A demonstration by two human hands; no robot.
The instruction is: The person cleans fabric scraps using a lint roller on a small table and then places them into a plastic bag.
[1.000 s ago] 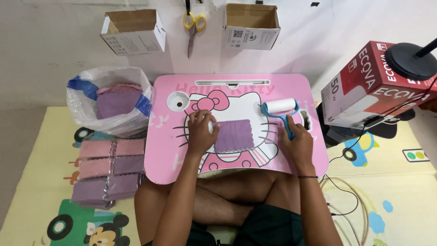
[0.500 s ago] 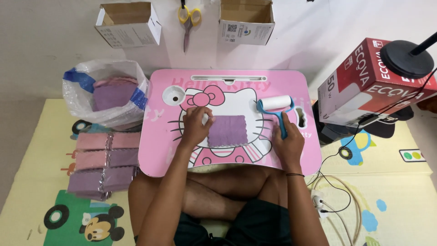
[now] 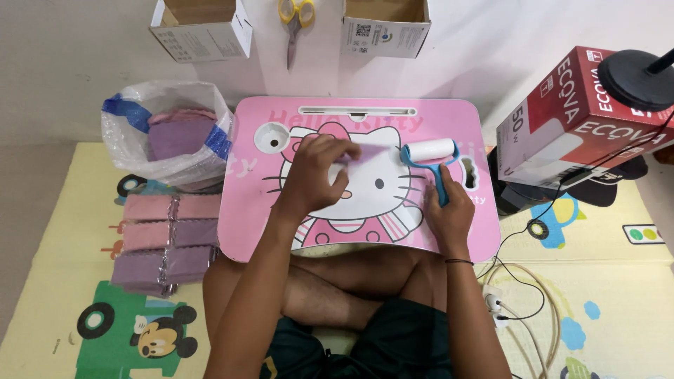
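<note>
Head view, looking down: white wall and floor meet a pale yellow play mat (image 3: 63, 231) printed with cartoon vehicles, on which a seated, cross-legged person works at a pink lap table (image 3: 253, 210) bearing a cartoon cat design. Left hand (image 3: 316, 175) lies over the middle of the table, fingers curled together and pinched on a purple cloth (image 3: 372, 151), which sits partly under the hand at the table's upper centre, just left of the roller. Right hand (image 3: 449, 214) rests at the table's right front, fingers closed around the blue handle of a lint roller (image 3: 430, 153), whose white drum lies on the table beside the cloth; whether drum and cloth touch cannot be told. Left of the table, a clear plastic bag (image 3: 119, 133) with blue tape holds pink and purple cloths; in front of it, a stack of folded cloths (image 3: 165, 238) in pink and purple lies on the mat. Against the wall stand two open white cardboard boxes, the left box (image 3: 203, 35) with small dark print on its flap and the right box (image 3: 386, 31) with a square code label, and yellow-handled scissors (image 3: 295, 21) between them. Right of the table, a red and white carton (image 3: 562, 119) with white lettering lies tilted, a black round lamp base (image 3: 635, 70) above it; cables (image 3: 519, 288) run over the mat.
</note>
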